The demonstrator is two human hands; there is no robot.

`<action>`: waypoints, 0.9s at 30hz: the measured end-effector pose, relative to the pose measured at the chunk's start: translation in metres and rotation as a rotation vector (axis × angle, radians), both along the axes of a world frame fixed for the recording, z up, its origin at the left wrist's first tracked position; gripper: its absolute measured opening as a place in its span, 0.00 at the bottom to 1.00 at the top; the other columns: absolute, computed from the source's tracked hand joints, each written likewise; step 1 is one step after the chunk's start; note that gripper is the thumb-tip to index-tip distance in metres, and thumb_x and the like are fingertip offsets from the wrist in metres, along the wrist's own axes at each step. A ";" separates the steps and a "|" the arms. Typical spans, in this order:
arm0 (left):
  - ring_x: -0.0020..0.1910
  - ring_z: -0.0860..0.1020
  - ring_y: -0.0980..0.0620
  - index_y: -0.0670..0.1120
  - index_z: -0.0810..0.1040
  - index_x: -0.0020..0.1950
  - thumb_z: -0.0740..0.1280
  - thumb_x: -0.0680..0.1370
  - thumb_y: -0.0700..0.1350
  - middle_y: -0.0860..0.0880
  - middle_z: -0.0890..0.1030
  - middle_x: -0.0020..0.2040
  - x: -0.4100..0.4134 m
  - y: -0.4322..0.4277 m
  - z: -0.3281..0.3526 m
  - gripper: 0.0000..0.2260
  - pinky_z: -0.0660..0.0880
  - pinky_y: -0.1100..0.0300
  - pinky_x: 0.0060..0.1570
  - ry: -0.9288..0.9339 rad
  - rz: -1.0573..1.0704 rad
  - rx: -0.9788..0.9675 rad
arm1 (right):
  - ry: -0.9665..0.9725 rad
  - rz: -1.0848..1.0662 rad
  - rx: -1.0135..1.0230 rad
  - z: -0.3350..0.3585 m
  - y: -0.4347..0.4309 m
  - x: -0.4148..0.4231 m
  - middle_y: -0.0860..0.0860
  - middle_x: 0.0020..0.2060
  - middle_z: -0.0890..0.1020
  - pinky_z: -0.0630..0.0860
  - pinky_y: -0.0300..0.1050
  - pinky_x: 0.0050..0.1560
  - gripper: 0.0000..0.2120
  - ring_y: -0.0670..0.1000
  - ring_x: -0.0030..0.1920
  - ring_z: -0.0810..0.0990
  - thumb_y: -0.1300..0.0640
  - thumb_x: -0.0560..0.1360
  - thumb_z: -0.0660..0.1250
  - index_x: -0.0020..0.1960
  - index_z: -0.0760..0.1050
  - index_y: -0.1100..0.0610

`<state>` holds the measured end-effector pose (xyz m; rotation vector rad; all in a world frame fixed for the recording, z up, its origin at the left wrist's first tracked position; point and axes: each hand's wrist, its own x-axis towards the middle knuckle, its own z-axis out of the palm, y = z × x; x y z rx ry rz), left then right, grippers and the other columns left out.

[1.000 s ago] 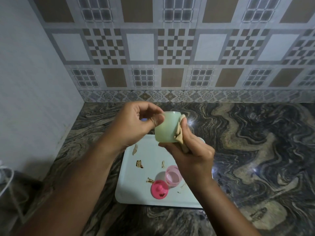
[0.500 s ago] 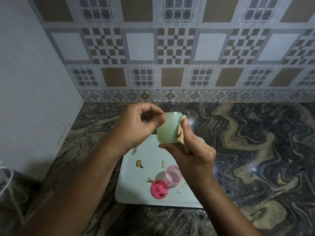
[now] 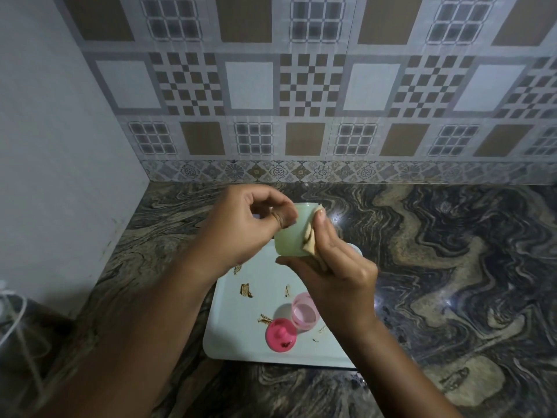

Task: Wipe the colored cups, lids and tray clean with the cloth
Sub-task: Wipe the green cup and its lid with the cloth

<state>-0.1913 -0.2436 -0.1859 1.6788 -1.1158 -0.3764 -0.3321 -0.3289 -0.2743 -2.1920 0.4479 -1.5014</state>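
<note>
Dark swirled marble counter (image 3: 437,267); pale tray (image 3: 241,342) lies flat on it.

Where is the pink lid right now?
Head view, lower centre: the pink lid lies on the tray near its front edge, just front-left of the pink cup.

Pale green translucent plastic cup (image 3: 291,233), matt; soft tan cloth (image 3: 310,241); smooth white tray (image 3: 241,336); glossy swirled stone counter (image 3: 437,267).

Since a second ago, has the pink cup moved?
No. The pink cup sits where it was, same gap to the brown smear on the tray.
</note>
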 end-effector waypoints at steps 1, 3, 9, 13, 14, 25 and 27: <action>0.41 0.83 0.55 0.56 0.84 0.41 0.75 0.74 0.46 0.57 0.85 0.39 -0.004 -0.001 0.001 0.04 0.82 0.48 0.48 -0.041 0.007 -0.005 | 0.008 -0.026 -0.026 0.000 -0.001 0.001 0.63 0.55 0.85 0.78 0.32 0.58 0.33 0.51 0.52 0.86 0.51 0.66 0.80 0.65 0.77 0.66; 0.44 0.84 0.58 0.55 0.85 0.46 0.73 0.75 0.49 0.58 0.86 0.42 -0.008 0.000 0.004 0.02 0.82 0.51 0.50 -0.016 -0.006 -0.034 | -0.052 0.011 0.060 0.001 0.001 0.001 0.63 0.49 0.86 0.79 0.33 0.54 0.33 0.44 0.45 0.83 0.48 0.67 0.79 0.66 0.76 0.65; 0.53 0.84 0.50 0.49 0.86 0.52 0.71 0.72 0.49 0.50 0.87 0.50 0.004 0.007 0.004 0.11 0.81 0.45 0.56 0.209 -0.060 -0.027 | -0.255 0.281 0.565 0.007 0.003 -0.003 0.49 0.41 0.85 0.84 0.58 0.38 0.33 0.48 0.37 0.81 0.42 0.68 0.79 0.70 0.75 0.47; 0.43 0.84 0.54 0.55 0.84 0.44 0.75 0.72 0.46 0.53 0.86 0.42 0.005 0.007 0.009 0.04 0.82 0.55 0.49 0.016 0.004 -0.010 | -0.031 0.067 0.036 0.010 -0.003 -0.006 0.62 0.52 0.86 0.83 0.43 0.53 0.33 0.50 0.49 0.86 0.50 0.68 0.80 0.66 0.76 0.66; 0.41 0.83 0.56 0.56 0.84 0.43 0.75 0.73 0.45 0.54 0.85 0.41 0.002 0.006 0.011 0.05 0.81 0.60 0.46 -0.072 0.021 -0.007 | -0.002 0.023 -0.051 0.010 -0.005 -0.006 0.64 0.54 0.85 0.81 0.42 0.55 0.32 0.53 0.52 0.86 0.52 0.68 0.80 0.65 0.76 0.68; 0.45 0.83 0.51 0.51 0.84 0.44 0.72 0.72 0.49 0.49 0.86 0.43 0.003 0.002 0.007 0.04 0.82 0.50 0.46 0.197 -0.041 -0.026 | -0.143 0.209 0.339 0.004 0.002 -0.005 0.51 0.49 0.87 0.85 0.51 0.47 0.33 0.49 0.43 0.85 0.49 0.70 0.79 0.71 0.74 0.58; 0.41 0.82 0.51 0.54 0.83 0.42 0.74 0.73 0.48 0.52 0.85 0.40 -0.004 -0.001 0.004 0.02 0.82 0.50 0.45 0.025 0.028 -0.008 | 0.000 0.026 0.039 0.000 0.001 -0.003 0.61 0.58 0.84 0.82 0.43 0.56 0.32 0.54 0.55 0.86 0.48 0.70 0.78 0.67 0.76 0.66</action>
